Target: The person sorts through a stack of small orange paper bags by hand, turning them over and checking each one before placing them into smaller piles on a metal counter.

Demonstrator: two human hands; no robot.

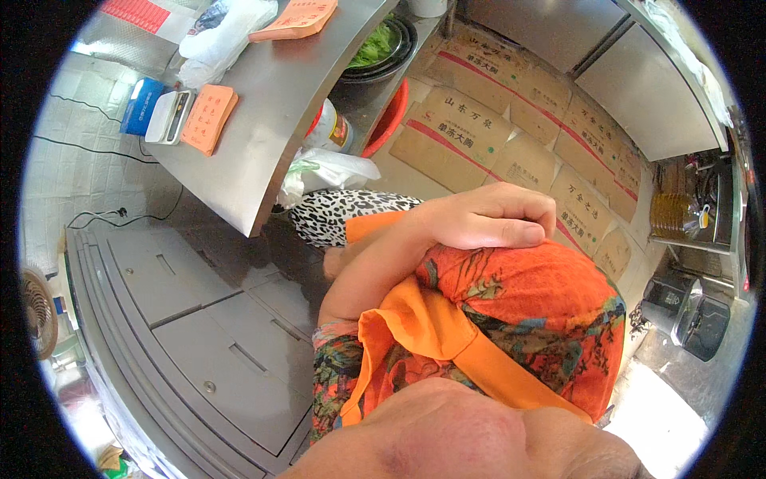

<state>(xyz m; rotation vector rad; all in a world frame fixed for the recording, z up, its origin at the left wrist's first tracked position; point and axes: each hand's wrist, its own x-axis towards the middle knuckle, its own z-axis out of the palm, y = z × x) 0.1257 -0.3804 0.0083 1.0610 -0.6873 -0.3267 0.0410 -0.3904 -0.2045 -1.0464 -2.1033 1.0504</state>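
My left hand [502, 217] lies with bent fingers over a bulge of orange floral fabric [538, 281], its thumb pressed on the near side and its fingers curled over the far side. The left forearm crosses in front of my body from the left. Beneath it shows a bit of bare skin [333, 263], probably part of my right arm or hand; whether it holds anything is hidden. An orange apron [502, 371] hangs over my floral top. Below the forearm are black-and-white leopard-print trousers [347, 209].
A steel table [239, 120] at upper left bears orange card stacks [208, 120], a white scale [169, 117] and plastic bags [224, 36]. Leafy greens [374, 47] and a red basin [389, 120] are below. Flattened cardboard [455, 132] covers the floor. A grey-lidded chest [221, 341] stands left.
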